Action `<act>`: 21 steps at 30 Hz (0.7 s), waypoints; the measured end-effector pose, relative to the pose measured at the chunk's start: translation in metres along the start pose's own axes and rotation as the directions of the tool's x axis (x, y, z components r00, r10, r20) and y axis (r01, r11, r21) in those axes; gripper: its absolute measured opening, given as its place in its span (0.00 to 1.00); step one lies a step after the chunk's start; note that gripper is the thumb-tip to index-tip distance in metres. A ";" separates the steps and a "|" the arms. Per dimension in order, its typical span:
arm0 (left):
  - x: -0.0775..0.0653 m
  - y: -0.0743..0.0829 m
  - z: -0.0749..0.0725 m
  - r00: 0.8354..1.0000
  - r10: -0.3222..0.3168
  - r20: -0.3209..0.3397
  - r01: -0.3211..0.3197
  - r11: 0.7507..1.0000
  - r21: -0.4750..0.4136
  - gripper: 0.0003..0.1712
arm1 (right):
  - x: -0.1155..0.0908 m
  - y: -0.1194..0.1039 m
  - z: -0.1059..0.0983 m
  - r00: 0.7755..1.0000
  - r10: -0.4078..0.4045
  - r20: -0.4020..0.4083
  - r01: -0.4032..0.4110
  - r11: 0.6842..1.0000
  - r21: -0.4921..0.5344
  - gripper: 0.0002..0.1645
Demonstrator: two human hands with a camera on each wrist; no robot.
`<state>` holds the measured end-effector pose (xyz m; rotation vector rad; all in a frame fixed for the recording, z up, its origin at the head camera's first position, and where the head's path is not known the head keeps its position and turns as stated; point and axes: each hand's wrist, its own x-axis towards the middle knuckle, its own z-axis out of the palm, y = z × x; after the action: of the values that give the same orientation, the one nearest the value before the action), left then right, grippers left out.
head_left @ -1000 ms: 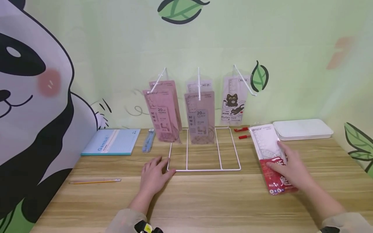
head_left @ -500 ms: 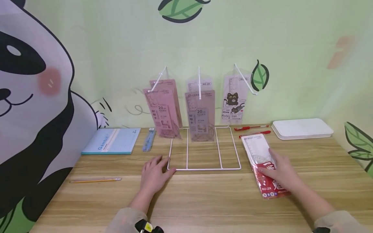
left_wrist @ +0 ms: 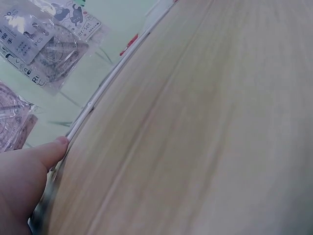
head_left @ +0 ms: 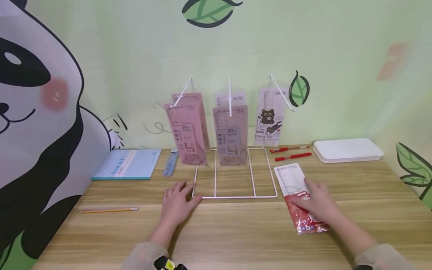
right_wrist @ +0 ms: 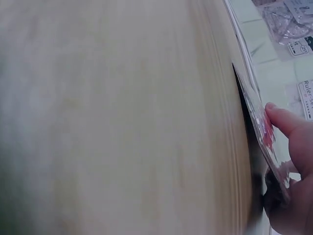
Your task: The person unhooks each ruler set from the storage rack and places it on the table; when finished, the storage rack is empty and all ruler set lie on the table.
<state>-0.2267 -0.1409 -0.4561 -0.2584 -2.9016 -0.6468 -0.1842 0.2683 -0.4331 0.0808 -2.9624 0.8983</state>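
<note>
Five packets (head_left: 231, 137) hung on rack (head_left: 233, 197); red-white packet (head_left: 292, 183), unhung, right of rack, gripped by right hand (head_left: 318, 202); left hand (head_left: 177, 204) relaxed on rack's corner.

green wall (head_left: 141, 56) | panda print (head_left: 47, 135) | wood-grain table (head_left: 236, 232) | reddish patch (head_left: 393, 62), unclear

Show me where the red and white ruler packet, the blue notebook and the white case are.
Ruler packet (head_left: 293, 183): head view, on its white upper part.
Blue notebook (head_left: 129, 164): head view, middle of its cover.
White case (head_left: 347, 150): head view, on its top.
</note>
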 end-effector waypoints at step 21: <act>0.001 0.001 -0.001 1.000 -0.014 0.017 0.014 1.000 0.001 0.34 | -0.001 -0.005 0.003 1.000 0.013 -0.002 -0.013 0.998 -0.061 0.56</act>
<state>-0.2271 -0.1405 -0.4547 -0.2453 -2.9224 -0.6479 -0.1825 0.2621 -0.4330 0.0592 -2.9889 0.8087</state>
